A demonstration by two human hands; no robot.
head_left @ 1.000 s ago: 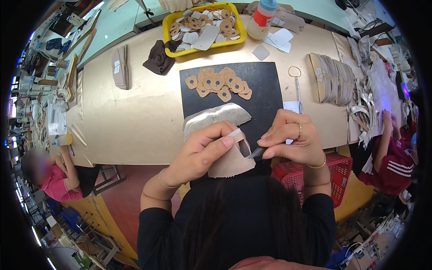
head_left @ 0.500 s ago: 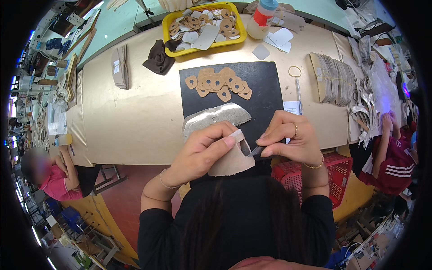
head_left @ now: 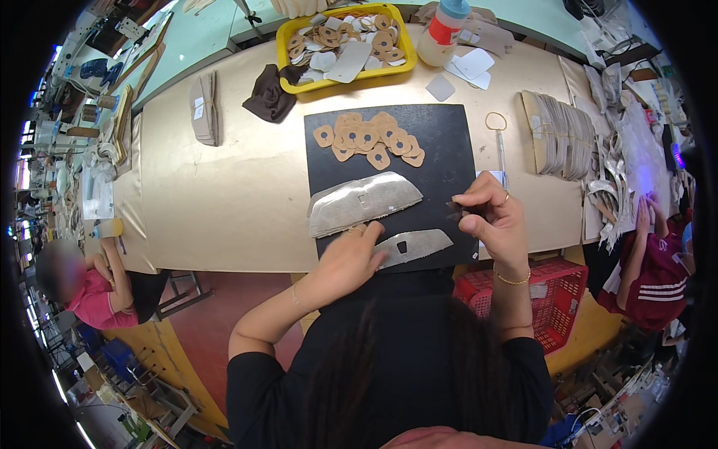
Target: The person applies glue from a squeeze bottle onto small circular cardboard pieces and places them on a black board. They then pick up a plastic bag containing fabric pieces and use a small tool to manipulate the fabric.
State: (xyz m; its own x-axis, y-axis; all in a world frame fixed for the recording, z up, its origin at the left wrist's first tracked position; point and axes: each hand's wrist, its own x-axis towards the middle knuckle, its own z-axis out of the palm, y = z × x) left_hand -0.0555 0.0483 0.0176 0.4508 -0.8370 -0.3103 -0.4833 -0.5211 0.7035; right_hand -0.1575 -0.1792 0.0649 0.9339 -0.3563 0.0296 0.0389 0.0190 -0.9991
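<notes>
A grey curved panel (head_left: 426, 245) with a small cut-out lies on the black mat (head_left: 449, 161), close to its front edge. My left hand (head_left: 348, 260) is beside its left end, thumb and forefinger apart, the thumb at or just over the panel. Right of the panel and above the mat's edge, my right hand (head_left: 497, 221) pinches a small, dark, thin piece (head_left: 455, 210), too blurred to name. Behind the panel rests a stack of similar grey panels (head_left: 363, 202). Farther back on the mat is a pile of tan patches (head_left: 378, 137) with dark-looking centre holes.
A yellow tray (head_left: 345, 80) of patches stands at the back, with a glue-like bottle (head_left: 439, 37) to its right. Bundled panels (head_left: 557, 135) lie right, another bundle (head_left: 203, 112) left. A red crate (head_left: 550, 314) sits below the table. Co-workers are at both sides.
The panel has gone from my left hand down onto the mat, and that hand's fingers have parted. My right hand has drawn away to the right and up, still pinching the dark piece.
</notes>
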